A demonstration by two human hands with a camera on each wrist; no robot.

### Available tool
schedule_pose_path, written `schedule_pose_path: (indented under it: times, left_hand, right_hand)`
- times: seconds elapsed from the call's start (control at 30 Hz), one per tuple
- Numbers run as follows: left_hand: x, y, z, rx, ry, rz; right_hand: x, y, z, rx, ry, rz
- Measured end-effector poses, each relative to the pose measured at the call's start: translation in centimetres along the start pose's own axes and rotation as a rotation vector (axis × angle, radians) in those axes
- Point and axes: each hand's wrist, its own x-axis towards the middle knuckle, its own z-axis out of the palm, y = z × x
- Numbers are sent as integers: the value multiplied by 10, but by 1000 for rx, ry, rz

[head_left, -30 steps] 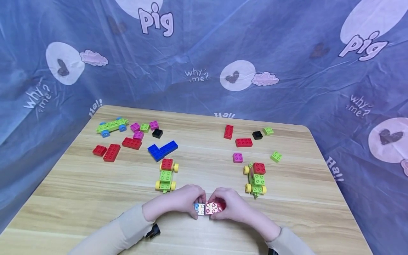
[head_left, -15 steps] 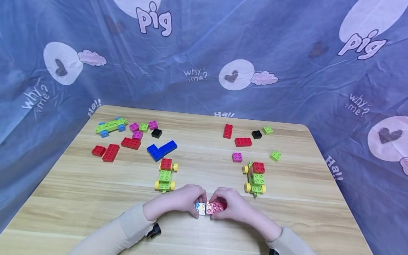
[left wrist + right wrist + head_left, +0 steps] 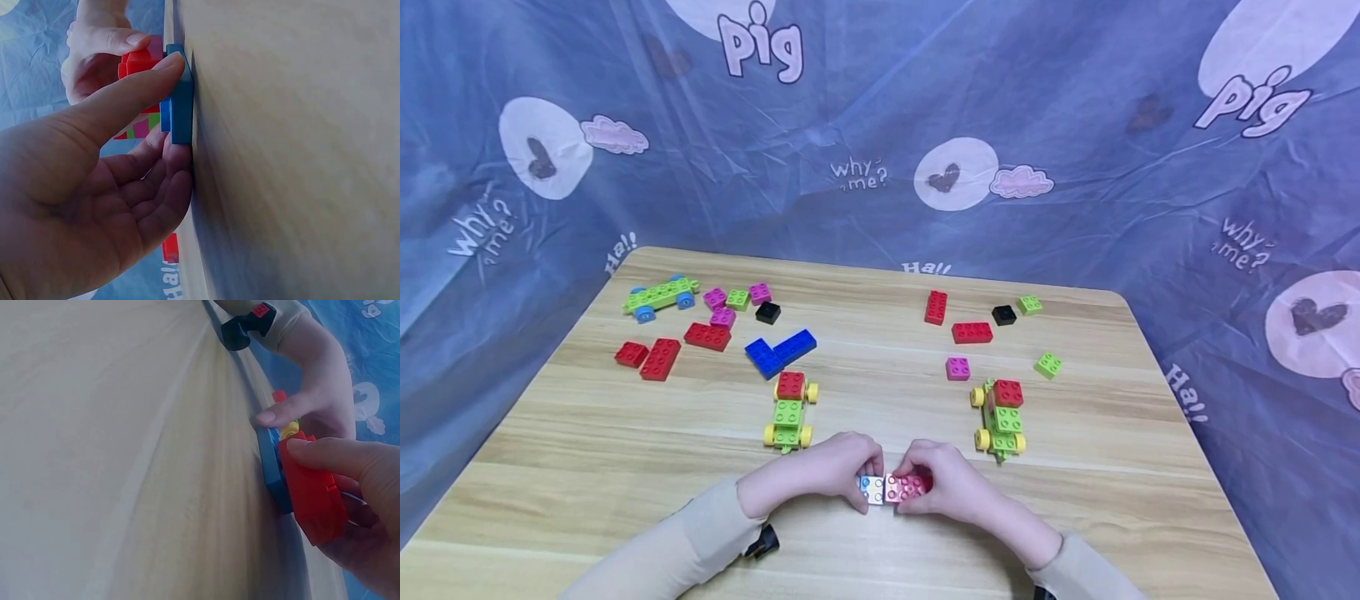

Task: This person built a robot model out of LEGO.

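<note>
Near the table's front edge both hands meet over a small assembly: a flat blue plate point(image 3: 872, 490) lying on the wood with a red brick point(image 3: 908, 487) on top of it. My left hand point(image 3: 859, 481) pinches the plate's left end, thumb point(image 3: 125, 100) on the plate point(image 3: 180, 106) edge and fingers curled beside it. My right hand point(image 3: 919, 482) grips the red brick point(image 3: 315, 494), thumb point(image 3: 337, 456) lying along its top. The plate point(image 3: 272, 465) rests flat against the tabletop. The brick's far side is hidden by fingers.
Two small green cars with yellow wheels and a red brick on top stand behind the hands point(image 3: 790, 410) and to the right point(image 3: 1000, 418). Loose red, blue point(image 3: 780, 351), magenta and green bricks and a blue-wheeled green car point(image 3: 661, 297) lie further back. Blue printed cloth surrounds the table point(image 3: 587, 467).
</note>
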Motion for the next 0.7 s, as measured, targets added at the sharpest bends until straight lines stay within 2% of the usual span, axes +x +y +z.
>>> schedule_pose_path:
  times: [0.23, 0.53, 0.7]
  left_hand:
    - [-2, 4, -4, -22, -1, -4]
    - [0, -1, -1, -47, -16, -13]
    - [0, -2, 0, -41, -13, -6]
  right_hand:
    - [1, 0, 0, 4, 7, 2]
    - [-1, -1, -3, 23, -33, 37]
    - [-3, 0, -2, 11, -9, 38]
